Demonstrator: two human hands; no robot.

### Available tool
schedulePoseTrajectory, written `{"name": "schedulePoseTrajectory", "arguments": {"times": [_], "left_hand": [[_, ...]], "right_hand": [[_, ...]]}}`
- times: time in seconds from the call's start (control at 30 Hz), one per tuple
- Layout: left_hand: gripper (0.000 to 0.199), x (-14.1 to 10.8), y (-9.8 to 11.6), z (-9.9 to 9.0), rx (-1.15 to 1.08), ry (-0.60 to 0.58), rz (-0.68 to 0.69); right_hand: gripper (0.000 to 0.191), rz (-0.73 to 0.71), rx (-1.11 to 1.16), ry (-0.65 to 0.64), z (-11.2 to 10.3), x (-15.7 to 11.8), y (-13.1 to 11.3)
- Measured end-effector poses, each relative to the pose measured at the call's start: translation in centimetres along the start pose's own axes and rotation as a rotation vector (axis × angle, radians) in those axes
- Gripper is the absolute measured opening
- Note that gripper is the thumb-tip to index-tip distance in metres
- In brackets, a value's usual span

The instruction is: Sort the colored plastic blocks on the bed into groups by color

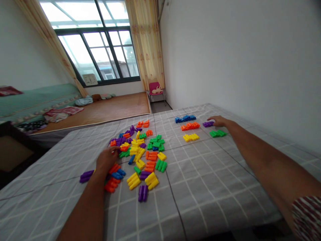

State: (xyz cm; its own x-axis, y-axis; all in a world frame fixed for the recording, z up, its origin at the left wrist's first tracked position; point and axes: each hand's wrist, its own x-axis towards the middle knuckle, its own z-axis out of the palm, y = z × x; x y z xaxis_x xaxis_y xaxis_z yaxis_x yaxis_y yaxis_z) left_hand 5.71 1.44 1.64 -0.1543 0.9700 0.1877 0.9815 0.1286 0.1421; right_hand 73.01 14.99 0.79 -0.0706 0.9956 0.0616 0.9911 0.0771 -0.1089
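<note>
My left hand (107, 160) reaches into a loose heap of coloured plastic tube-shaped building blocks. Its fingers are closed at an orange block (124, 148) on the heap's left side, next to yellow and green ones. Over on the right, my right hand (218, 121) has its fingertips closed on a purple block (208, 124) lying on the grey checked cloth (195, 174). Just below it sits a row of green blocks (218, 134). Left of that hand are rows of blue blocks (185, 118), orange blocks (190, 126) and yellow blocks (191, 137).
Yellow blocks (133, 181) and a purple block (142, 193) lie at the heap's near edge. A white wall (225, 60) borders the cloth on the right. Behind stand a brown-topped bed (125, 103) and a pink chair (153, 87) beneath a curtained window.
</note>
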Motion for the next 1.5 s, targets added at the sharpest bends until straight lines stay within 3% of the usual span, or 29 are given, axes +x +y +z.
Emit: {"name": "schedulePoseTrajectory", "arguments": {"times": [0.13,0.4,0.6,0.73,0.9,1.0,1.1,1.2,1.37,1.5], "left_hand": [[0.037,0.1,-0.2,0.3,-0.006,0.023,0.019],[0.039,0.0,-0.1,0.0,0.006,-0.011,0.023],[0.038,-0.1,0.1,-0.1,0.011,-0.002,0.024],[0.037,0.0,0.0,-0.1,-0.005,-0.006,0.033],[0.035,-0.1,0.1,-0.1,-0.043,0.015,0.023],[0.035,-0.4,0.4,-0.1,-0.064,0.029,0.027],[0.036,-0.6,0.7,-0.1,-0.1,0.055,0.029],[0.036,-0.6,0.8,-0.5,-0.167,0.104,0.032],[0.036,-0.3,0.3,-1.0,-0.373,0.275,0.002],[0.035,-0.3,-0.4,-0.5,-0.49,0.31,-0.049]], "right_hand": [[0.06,-0.002,-0.01,-0.107,-0.1,0.1,-0.6],[0.055,-0.031,0.106,-0.081,1.2,0.7,-0.5],[0.068,-0.041,0.155,-0.13,0.4,0.6,0.8],[0.066,0.017,0.122,-0.158,0.2,-0.1,1.2],[0.061,0.023,0.071,-0.086,0.3,-1.0,1.0],[0.06,0.015,0.024,0.031,-0.6,-0.6,-0.2],[0.057,-0.063,0.015,0.187,-2.3,0.4,-4.5],[0.047,-0.278,0.072,0.246,-3.3,0.8,-12.5],[0.036,-0.78,0.163,0.121,-1.4,0.1,-28.6],[0.037,-0.894,0.149,0.062,0.9,1.2,-38.7]]}}
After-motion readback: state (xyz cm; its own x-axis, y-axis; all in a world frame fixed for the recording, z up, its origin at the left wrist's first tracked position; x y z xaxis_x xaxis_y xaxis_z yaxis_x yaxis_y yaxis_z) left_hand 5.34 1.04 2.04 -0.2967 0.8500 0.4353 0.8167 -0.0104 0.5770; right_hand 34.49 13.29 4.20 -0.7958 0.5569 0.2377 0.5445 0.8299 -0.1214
